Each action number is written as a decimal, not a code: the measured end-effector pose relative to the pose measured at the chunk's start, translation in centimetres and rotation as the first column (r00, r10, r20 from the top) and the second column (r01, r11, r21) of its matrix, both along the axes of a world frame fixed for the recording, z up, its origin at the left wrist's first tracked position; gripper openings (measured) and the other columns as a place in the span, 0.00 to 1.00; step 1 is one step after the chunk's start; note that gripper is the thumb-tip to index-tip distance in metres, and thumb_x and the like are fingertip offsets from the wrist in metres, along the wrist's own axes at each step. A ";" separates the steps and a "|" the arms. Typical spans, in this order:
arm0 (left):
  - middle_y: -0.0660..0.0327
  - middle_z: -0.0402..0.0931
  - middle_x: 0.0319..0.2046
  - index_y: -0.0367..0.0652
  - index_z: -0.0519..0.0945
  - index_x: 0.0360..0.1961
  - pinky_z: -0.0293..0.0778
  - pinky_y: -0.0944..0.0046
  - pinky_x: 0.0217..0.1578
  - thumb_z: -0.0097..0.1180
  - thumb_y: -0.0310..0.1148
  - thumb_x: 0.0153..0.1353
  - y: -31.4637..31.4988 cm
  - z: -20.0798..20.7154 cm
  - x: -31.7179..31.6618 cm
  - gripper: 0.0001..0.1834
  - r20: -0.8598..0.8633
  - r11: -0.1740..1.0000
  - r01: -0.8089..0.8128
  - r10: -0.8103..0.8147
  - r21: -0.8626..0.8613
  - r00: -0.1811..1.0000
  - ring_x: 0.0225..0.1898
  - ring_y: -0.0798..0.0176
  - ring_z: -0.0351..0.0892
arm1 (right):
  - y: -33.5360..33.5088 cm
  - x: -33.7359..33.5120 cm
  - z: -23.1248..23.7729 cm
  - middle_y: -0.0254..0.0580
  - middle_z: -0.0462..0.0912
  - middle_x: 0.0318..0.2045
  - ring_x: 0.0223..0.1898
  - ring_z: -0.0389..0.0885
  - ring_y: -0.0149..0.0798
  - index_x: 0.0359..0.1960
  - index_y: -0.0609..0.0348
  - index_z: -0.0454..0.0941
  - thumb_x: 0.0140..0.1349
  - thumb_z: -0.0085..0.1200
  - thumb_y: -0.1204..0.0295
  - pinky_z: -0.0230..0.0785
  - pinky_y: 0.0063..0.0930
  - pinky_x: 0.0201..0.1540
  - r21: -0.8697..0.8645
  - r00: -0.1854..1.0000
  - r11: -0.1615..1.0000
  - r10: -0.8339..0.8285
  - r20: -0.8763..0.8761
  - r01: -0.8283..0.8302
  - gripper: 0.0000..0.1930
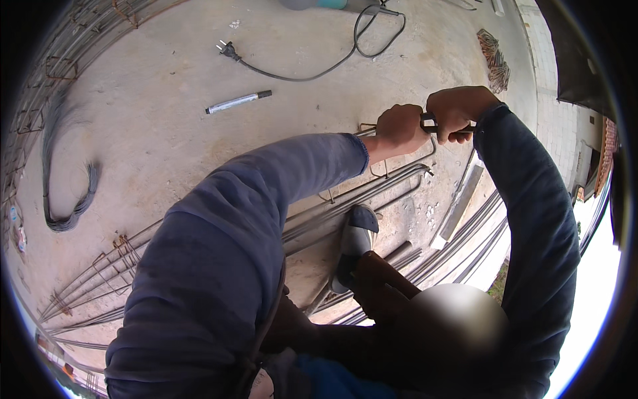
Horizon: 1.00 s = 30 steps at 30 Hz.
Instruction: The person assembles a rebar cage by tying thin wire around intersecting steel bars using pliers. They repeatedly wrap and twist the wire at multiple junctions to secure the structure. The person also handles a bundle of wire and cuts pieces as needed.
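My left hand (pixel 402 129) is closed in a fist above the ends of several steel bars, one of which is bent into a rectangular stirrup (pixel 434 147). Close on its right, my right hand (pixel 458 112) is wrapped round a dark metal tool (pixel 428 122), whose kind I cannot make out. Part of that tool shows between the two fists and reaches the left one. What lies inside my left fingers is hidden. Below the hands, long steel bars (pixel 352 199) run along the concrete floor, with stirrups around some of them.
A marker (pixel 238 102) and a black power cord (pixel 292 78) with a plug lie farther off. At the left is a bent bundle of thin wire (pixel 63 223). A heap of stirrups (pixel 493 60) lies at the far right. A shoe (pixel 359 243) stands beside the bars.
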<state>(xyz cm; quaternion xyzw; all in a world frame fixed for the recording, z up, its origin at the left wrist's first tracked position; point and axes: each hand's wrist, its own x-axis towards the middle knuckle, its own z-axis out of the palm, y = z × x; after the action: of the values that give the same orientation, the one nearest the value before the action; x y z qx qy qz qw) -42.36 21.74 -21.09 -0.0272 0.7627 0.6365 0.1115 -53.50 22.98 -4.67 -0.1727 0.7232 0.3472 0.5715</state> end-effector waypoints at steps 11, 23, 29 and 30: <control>0.63 0.80 0.25 0.42 0.84 0.32 0.71 0.58 0.29 0.79 0.42 0.49 -2.1 -2.1 -5.7 0.18 0.046 0.767 0.633 -0.640 0.106 0.767 0.27 0.62 0.78 | 11.6 4.8 -0.9 0.35 0.82 0.41 0.47 0.84 0.40 0.57 0.50 0.78 0.65 0.63 0.68 0.78 0.40 0.51 -0.156 0.419 0.438 0.607 -0.675 -0.885 0.19; 0.51 0.86 0.45 0.40 0.84 0.58 0.81 0.55 0.45 0.80 0.58 0.51 -3.9 -4.4 -6.0 0.41 0.299 0.974 0.226 -0.221 0.018 0.928 0.48 0.53 0.87 | 3.9 -7.2 -9.8 0.28 0.84 0.35 0.50 0.84 0.33 0.39 0.44 0.86 0.64 0.61 0.66 0.72 0.35 0.57 -0.258 0.295 0.154 0.631 -0.717 -0.954 0.04; 0.35 0.79 0.61 0.24 0.73 0.67 0.77 0.46 0.62 0.83 0.62 0.48 -7.6 -5.0 -5.2 0.59 0.256 0.954 0.266 -0.293 0.136 0.921 0.65 0.42 0.80 | -1.8 -8.0 -13.0 0.30 0.89 0.36 0.50 0.87 0.37 0.32 0.44 0.89 0.59 0.68 0.69 0.75 0.37 0.56 -0.234 0.329 0.237 0.768 -0.549 -0.943 0.01; 0.34 0.78 0.63 0.24 0.72 0.68 0.75 0.45 0.64 0.84 0.61 0.47 -8.0 -5.0 -5.1 0.60 0.253 0.950 0.267 -0.302 0.163 0.919 0.68 0.42 0.78 | -2.4 -8.1 -13.2 0.32 0.90 0.35 0.49 0.88 0.39 0.32 0.45 0.90 0.56 0.70 0.70 0.76 0.38 0.55 -0.200 0.341 0.277 0.800 -0.495 -0.940 0.03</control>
<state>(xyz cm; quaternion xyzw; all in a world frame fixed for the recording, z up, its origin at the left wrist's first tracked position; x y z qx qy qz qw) -47.48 13.75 -26.07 0.0030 0.6941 0.6500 0.3095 -61.56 20.58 -17.85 -0.6174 0.6388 0.4463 0.1071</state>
